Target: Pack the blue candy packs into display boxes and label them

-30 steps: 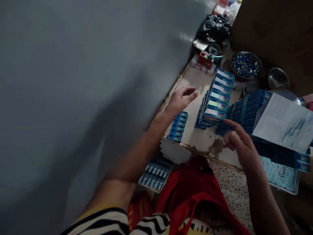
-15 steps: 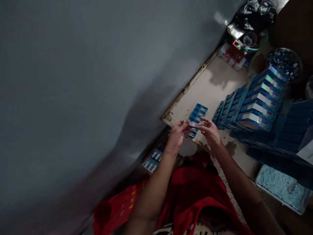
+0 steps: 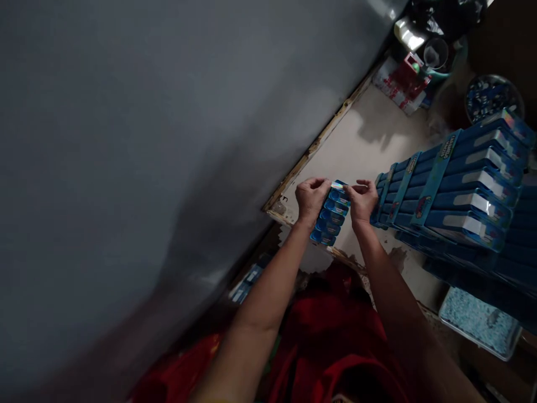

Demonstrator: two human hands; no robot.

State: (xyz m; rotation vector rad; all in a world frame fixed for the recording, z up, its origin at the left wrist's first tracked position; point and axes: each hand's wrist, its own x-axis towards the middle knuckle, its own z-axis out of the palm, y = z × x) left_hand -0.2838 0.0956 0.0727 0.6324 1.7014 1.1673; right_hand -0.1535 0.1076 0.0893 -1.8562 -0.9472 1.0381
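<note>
A small shiny strip (image 3: 337,186), perhaps a sticker, spans the gap between my hands over the far end of a row of small blue boxes (image 3: 328,226). My left hand (image 3: 311,200) pinches the strip's left end between thumb and fingertips. On the other side, my right hand (image 3: 363,200) pinches its right end, with the other fingers curled. The row lies on the pale worn tabletop (image 3: 356,224), close to its near edge. Whether the strip touches the top box cannot be made out.
Tall stacks of blue boxes (image 3: 453,184) with pale strips stand on the right. Below them sits a clear tray (image 3: 478,322) of light-blue pieces. A round bowl (image 3: 494,101) and a red-and-white carton (image 3: 400,84) are further back. A grey wall (image 3: 146,140) rises on the left.
Both hands have moved away from me to the far end of the row, bringing the shiny strip over it. More of the blue row shows now. The view has shifted slightly.
</note>
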